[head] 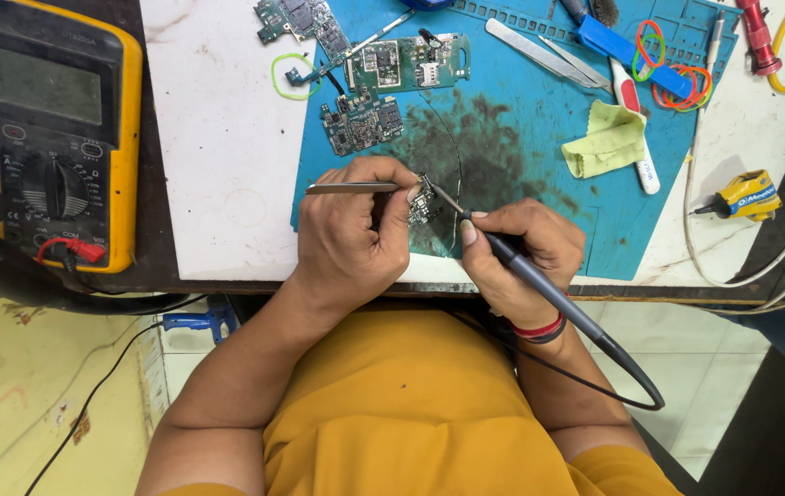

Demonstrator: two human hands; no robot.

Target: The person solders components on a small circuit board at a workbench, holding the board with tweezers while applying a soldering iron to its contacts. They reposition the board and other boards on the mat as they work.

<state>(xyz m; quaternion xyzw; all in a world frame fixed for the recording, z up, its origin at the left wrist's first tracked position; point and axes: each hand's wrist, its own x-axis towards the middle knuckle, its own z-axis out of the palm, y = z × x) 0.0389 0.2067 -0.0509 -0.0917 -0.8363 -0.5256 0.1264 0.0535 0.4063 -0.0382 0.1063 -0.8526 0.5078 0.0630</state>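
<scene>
1. The left hand (348, 237) has its fingers closed round metal tweezers (352, 188), which lie level and point left to right toward a small board (423, 202).
2. The small board sits at the near edge of the blue mat (539, 197), between the two hands. It touches the left fingertips; whether the tweezer tips pinch it cannot be told.
3. The right hand (519, 257) grips a dark soldering iron (525, 274) like a pen, fingers closed on its barrel. Its thin tip (447, 200) slants up-left and meets the small board.
4. The iron's cable (626, 390) loops down past the right wrist, which wears a red and black band (539, 330).
5. The mat lies on a white worktop (222, 138) and bears a dark sooty stain around the small board.
6. Further up the mat lie three more circuit boards: a green one (408, 62), a smaller one (362, 122) just below it, and one (302, 20) at the top edge.
7. A green rubber ring (293, 75) lies on the worktop beside them.
8. A yellow cloth (607, 140) rests on the mat to the right, near a white stick-shaped tool (640, 147) and coloured rubber bands (677, 83).
9. A yellow multimeter (54, 129) stands well to the left, a red plug (84, 250) in its socket.
10. The person wears a yellow shirt (411, 413).
</scene>
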